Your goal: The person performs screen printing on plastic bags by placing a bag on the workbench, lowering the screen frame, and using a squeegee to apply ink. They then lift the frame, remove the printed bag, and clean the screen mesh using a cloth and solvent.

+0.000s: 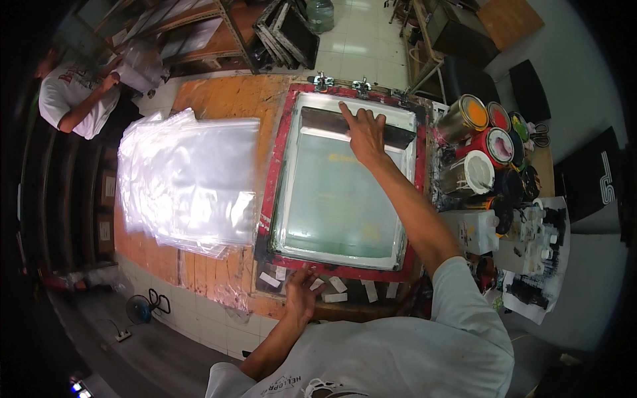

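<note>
A screen-printing frame [416,199] with a red border and a pale greenish mesh lies on the wooden table in front of me. Across the far end of its mesh stands a dark squeegee [318,121]. My right hand [366,134] grips the squeegee from above, index finger stretched forward over its far side. At the frame's near edge is my left hand [302,295], its fingers loosely bent and apart, with nothing visible in them. Whether its fingertips touch the frame I cannot tell. Metal hinge clamps [361,85] are at the frame's far edge.
Clear plastic bags [189,179] lie in a spread pile left of the frame. Open paint cans [464,116] and white plastic bottles [474,230] crowd the right side. Small white strips [337,284] lie along the near edge. Another person [83,99] handles a clear bag at far left.
</note>
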`<action>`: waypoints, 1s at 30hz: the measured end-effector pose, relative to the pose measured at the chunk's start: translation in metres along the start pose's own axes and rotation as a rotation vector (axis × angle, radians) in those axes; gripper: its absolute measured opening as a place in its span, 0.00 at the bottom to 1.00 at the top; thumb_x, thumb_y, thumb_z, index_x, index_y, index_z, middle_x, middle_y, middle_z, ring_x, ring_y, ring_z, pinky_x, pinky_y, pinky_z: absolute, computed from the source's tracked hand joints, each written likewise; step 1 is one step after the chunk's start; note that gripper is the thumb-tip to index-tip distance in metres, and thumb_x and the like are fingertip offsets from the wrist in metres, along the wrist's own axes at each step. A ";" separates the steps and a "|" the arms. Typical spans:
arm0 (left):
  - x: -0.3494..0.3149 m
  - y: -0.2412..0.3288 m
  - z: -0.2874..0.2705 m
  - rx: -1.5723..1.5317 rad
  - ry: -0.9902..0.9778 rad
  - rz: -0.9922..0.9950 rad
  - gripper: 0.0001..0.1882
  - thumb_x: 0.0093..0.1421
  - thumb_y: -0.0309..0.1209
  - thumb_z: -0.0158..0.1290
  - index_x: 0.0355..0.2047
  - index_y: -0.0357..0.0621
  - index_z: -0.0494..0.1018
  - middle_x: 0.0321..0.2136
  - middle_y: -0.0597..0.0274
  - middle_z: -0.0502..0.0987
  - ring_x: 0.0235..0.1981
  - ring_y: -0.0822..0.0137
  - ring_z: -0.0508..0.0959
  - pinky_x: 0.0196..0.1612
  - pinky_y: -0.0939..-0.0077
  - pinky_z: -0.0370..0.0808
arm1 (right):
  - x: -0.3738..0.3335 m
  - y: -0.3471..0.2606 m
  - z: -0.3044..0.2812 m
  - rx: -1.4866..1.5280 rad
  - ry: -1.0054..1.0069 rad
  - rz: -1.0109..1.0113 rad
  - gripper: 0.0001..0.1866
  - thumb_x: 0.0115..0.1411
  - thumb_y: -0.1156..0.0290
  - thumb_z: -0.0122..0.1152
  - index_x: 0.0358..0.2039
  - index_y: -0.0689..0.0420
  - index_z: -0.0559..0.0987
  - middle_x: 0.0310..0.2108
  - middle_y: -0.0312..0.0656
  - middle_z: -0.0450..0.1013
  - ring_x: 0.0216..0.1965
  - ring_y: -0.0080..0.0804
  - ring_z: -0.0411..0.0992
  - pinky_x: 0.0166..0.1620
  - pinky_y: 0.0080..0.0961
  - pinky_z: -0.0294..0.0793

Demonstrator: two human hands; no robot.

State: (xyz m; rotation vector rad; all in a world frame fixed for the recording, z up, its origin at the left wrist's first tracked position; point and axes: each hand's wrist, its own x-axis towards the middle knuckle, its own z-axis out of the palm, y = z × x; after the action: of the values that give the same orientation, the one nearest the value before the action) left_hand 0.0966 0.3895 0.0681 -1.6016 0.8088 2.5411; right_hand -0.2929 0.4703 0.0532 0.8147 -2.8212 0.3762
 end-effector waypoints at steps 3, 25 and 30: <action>0.000 0.002 -0.005 -0.001 -0.031 -0.007 0.16 0.61 0.41 0.65 0.39 0.53 0.69 0.37 0.67 0.75 0.44 0.66 0.75 0.51 0.49 0.70 | -0.012 -0.010 0.004 -0.126 0.108 -0.025 0.36 0.59 0.80 0.59 0.68 0.43 0.68 0.38 0.40 0.70 0.45 0.37 0.69 0.49 0.43 0.59; -0.087 0.114 0.075 0.024 -0.725 0.439 0.19 0.60 0.25 0.58 0.52 0.37 0.71 0.46 0.55 0.79 0.48 0.57 0.80 0.60 0.51 0.74 | -0.160 -0.156 -0.228 -0.060 0.292 -0.112 0.31 0.62 0.50 0.63 0.64 0.45 0.74 0.30 0.40 0.65 0.34 0.39 0.65 0.46 0.43 0.60; 0.005 0.178 0.131 0.639 -0.701 1.036 0.22 0.62 0.34 0.56 0.54 0.35 0.74 0.47 0.52 0.80 0.51 0.58 0.79 0.58 0.57 0.73 | -0.067 -0.154 -0.302 -0.004 0.128 0.016 0.22 0.68 0.47 0.56 0.44 0.53 0.82 0.26 0.41 0.75 0.30 0.35 0.73 0.40 0.37 0.72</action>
State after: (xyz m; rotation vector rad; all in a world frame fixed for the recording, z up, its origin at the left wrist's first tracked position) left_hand -0.0670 0.2927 0.1805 -0.0038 2.3503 2.4938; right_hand -0.1221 0.4652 0.3538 0.7397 -2.7103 0.4105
